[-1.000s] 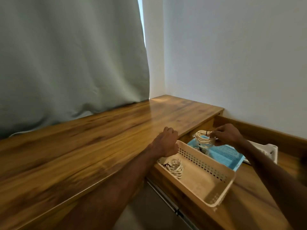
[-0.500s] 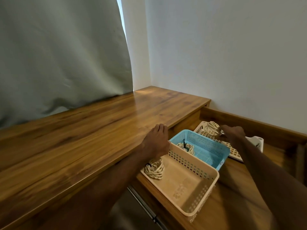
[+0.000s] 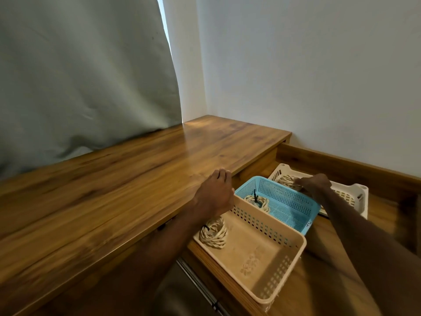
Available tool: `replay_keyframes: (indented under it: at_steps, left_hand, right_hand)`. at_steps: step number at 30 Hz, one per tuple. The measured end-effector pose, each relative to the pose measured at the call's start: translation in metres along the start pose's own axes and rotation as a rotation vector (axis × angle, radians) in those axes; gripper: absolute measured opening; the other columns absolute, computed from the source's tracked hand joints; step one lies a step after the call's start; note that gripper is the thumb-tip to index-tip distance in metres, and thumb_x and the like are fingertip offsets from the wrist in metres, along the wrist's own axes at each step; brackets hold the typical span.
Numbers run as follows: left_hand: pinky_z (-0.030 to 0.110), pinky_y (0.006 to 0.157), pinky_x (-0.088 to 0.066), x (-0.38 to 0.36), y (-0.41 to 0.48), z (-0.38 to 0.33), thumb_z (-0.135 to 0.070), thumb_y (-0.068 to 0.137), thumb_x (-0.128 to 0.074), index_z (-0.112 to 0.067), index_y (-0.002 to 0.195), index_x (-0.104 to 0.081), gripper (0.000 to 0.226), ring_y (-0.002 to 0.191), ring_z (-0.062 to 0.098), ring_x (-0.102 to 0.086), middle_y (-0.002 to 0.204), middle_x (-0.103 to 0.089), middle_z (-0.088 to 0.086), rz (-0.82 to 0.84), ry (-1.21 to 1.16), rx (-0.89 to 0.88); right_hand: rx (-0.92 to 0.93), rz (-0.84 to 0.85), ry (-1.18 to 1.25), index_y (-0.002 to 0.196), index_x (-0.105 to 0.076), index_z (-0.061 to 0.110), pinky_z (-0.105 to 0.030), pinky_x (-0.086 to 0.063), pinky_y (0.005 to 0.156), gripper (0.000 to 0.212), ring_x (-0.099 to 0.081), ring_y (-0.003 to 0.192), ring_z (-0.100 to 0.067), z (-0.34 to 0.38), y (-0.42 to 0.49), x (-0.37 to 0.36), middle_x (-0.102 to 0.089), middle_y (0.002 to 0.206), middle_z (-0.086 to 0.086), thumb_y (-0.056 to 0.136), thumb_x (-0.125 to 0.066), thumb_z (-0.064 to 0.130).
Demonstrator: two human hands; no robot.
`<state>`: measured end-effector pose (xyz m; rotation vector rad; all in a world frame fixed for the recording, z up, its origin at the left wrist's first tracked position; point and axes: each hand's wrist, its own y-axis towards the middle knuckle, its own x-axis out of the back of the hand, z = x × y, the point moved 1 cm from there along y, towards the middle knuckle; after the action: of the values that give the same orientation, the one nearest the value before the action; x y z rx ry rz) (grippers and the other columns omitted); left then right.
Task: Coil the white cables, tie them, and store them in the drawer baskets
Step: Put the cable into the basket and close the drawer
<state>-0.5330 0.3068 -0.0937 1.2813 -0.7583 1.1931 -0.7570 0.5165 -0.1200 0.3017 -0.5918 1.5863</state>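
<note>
Three baskets stand in the open drawer. The beige basket (image 3: 268, 226) nearest me holds a tied white cable coil (image 3: 214, 232). Behind it, the blue basket (image 3: 293, 201) holds a second coil (image 3: 256, 200) with a black tie. In the far white basket (image 3: 355, 195) lies a third coil (image 3: 288, 180), pinched by the fingers of my right hand (image 3: 315, 184). My left hand (image 3: 216, 192) rests on the edge of the wooden tabletop (image 3: 136, 179), fingers curled over it, above the beige basket.
A grey curtain (image 3: 79, 76) hangs over the back of the tabletop at left. A white wall (image 3: 307, 76) rises behind the drawer. The drawer's wooden back rail (image 3: 341, 165) runs behind the white basket. A metal drawer slide (image 3: 205, 293) shows below.
My right hand carried the coil from above the blue basket to the far white basket and lowered it in. My left hand stayed on the table edge. The view shifted.
</note>
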Motion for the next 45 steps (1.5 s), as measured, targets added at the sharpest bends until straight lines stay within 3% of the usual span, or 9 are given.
replay_keyframes:
  at_steps: [10, 13, 17, 21, 24, 29, 33, 38, 45]
  left_hand:
    - [0.045, 0.112, -0.040, 0.031, -0.006, -0.018, -0.033, 0.102, -0.047, 0.002, 0.151, -0.031, 0.062, 0.137, 0.033, -0.042, 0.152, -0.041, 0.020, 0.161, -0.106, 0.147]
    - [0.042, 0.102, -0.044, 0.051, -0.023, -0.028, -0.026, 0.099, -0.051, -0.001, 0.135, -0.049, 0.045, 0.127, 0.032, -0.052, 0.138, -0.054, 0.018, 0.140, -0.195, 0.209]
    - [0.040, 0.084, -0.050, 0.073, -0.059, -0.049, -0.022, 0.096, -0.053, -0.002, 0.113, -0.056, 0.027, 0.110, 0.037, -0.062, 0.120, -0.064, 0.021, 0.079, -0.350, 0.224]
    - [0.032, 0.066, -0.055, 0.101, -0.096, -0.096, -0.022, 0.091, -0.056, -0.006, 0.117, -0.059, 0.031, 0.099, 0.027, -0.069, 0.119, -0.069, 0.012, 0.029, -0.487, 0.190]
    - [0.036, 0.081, -0.058, 0.125, -0.128, -0.139, -0.020, 0.094, -0.058, -0.006, 0.121, -0.063, 0.031, 0.108, 0.024, -0.066, 0.122, -0.069, 0.010, 0.001, -0.563, 0.086]
    - [0.037, 0.095, -0.054, 0.142, -0.184, -0.206, -0.024, 0.094, -0.063, -0.013, 0.126, -0.065, 0.034, 0.120, 0.021, -0.057, 0.125, -0.066, 0.005, 0.024, -0.722, -0.041]
    - [0.038, 0.091, -0.054, 0.140, -0.217, -0.254, -0.040, 0.097, -0.061, -0.015, 0.132, -0.057, 0.043, 0.109, 0.019, -0.063, 0.125, -0.064, 0.004, 0.150, -0.784, -0.153]
    - [0.043, 0.084, -0.055, 0.132, -0.238, -0.292, -0.041, 0.093, -0.065, -0.016, 0.133, -0.044, 0.052, 0.096, 0.020, -0.061, 0.110, -0.063, 0.006, 0.214, -0.725, -0.262]
    - [0.041, 0.086, -0.056, 0.130, -0.240, -0.286, -0.029, 0.093, -0.063, -0.012, 0.140, -0.042, 0.054, 0.097, 0.020, -0.062, 0.110, -0.065, 0.006, 0.120, -0.644, -0.313]
  right_hand:
    - [0.177, -0.141, -0.105, 0.090, -0.068, -0.007, -0.030, -0.043, 0.048, 0.018, -0.065, 0.075, -0.028, -0.001, -0.050, 0.031, -0.072, 0.096, -0.019, 0.084, -0.077, 0.006]
    - [0.246, -0.135, -0.120, 0.073, -0.063, -0.004, -0.024, -0.034, 0.044, 0.016, -0.050, 0.054, -0.017, 0.001, -0.074, 0.048, -0.062, 0.068, -0.011, 0.082, -0.074, 0.002]
    - [0.380, -0.120, -0.081, 0.082, -0.077, -0.004, -0.030, -0.053, 0.059, 0.006, -0.064, 0.066, -0.021, 0.002, -0.121, 0.074, -0.072, 0.075, -0.012, 0.081, -0.073, 0.000]
    - [0.473, -0.048, 0.024, 0.095, -0.080, 0.002, -0.043, -0.063, 0.078, 0.015, -0.072, 0.085, -0.024, -0.003, -0.173, 0.095, -0.077, 0.093, -0.012, 0.083, -0.071, 0.002]
    - [0.512, -0.002, 0.107, 0.094, -0.080, 0.006, -0.046, -0.064, 0.077, 0.012, -0.073, 0.087, -0.022, -0.010, -0.215, 0.111, -0.078, 0.101, -0.013, 0.085, -0.072, 0.007]
    - [0.553, 0.080, 0.198, 0.091, -0.079, 0.009, -0.020, -0.060, 0.059, 0.009, -0.069, 0.099, -0.021, -0.043, -0.287, 0.139, -0.075, 0.109, -0.003, 0.091, -0.070, 0.006]
    - [0.623, -0.152, 0.254, 0.102, -0.080, 0.012, -0.018, -0.054, 0.071, 0.012, -0.067, 0.096, -0.012, -0.089, -0.320, 0.156, -0.076, 0.107, -0.003, 0.093, -0.071, 0.010]
    - [0.519, -0.491, 0.253, 0.116, -0.073, 0.013, -0.042, -0.052, 0.102, 0.038, -0.065, 0.108, -0.025, -0.159, -0.326, 0.157, -0.072, 0.120, -0.010, 0.082, -0.066, -0.002]
    - [0.228, -0.354, 0.445, 0.148, -0.043, 0.007, -0.043, -0.043, 0.109, 0.053, -0.053, 0.130, -0.035, -0.180, -0.319, 0.129, -0.055, 0.143, -0.016, 0.097, -0.054, 0.013]
